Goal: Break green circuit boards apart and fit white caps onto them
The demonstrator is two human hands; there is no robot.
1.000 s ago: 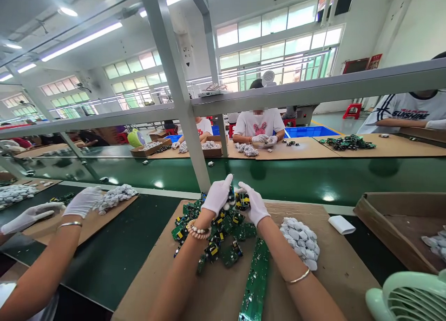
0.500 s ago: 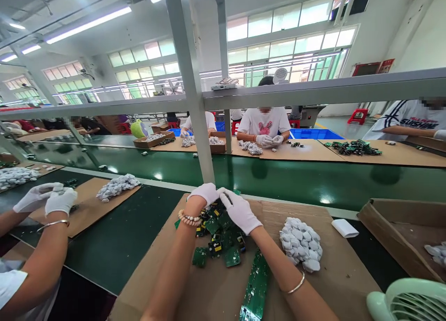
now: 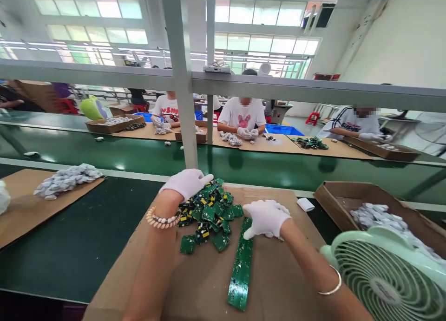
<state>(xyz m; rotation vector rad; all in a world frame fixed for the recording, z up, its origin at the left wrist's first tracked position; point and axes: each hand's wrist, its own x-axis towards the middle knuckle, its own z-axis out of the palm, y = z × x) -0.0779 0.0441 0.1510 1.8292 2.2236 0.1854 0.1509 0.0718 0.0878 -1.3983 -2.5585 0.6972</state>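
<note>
My left hand (image 3: 186,184), in a white glove, lies along the upper left edge of a heap of small green circuit boards (image 3: 209,213). One of its fingers stretches over the top of the heap; the others are partly hidden. To the right, my right hand (image 3: 266,219), also gloved, has its thumb and fingers apart. Its thumb overlaps the upper end of a long green circuit board strip (image 3: 240,270), which lies flat on the cardboard sheet (image 3: 202,288). The pile of small white pieces is largely covered by this hand.
A cardboard box (image 3: 334,195) holding white pieces (image 3: 379,216) stands at right, behind a pale green fan (image 3: 379,279). A folded white item (image 3: 305,204) lies near it. White pieces (image 3: 68,179) are heaped at left. Across the green conveyor (image 3: 149,153), several people work. A metal post (image 3: 181,79) rises ahead.
The view has swung right. My hands have separated: the right has moved from the top of the heap to the white pile, while the left stays by the boards.
</note>
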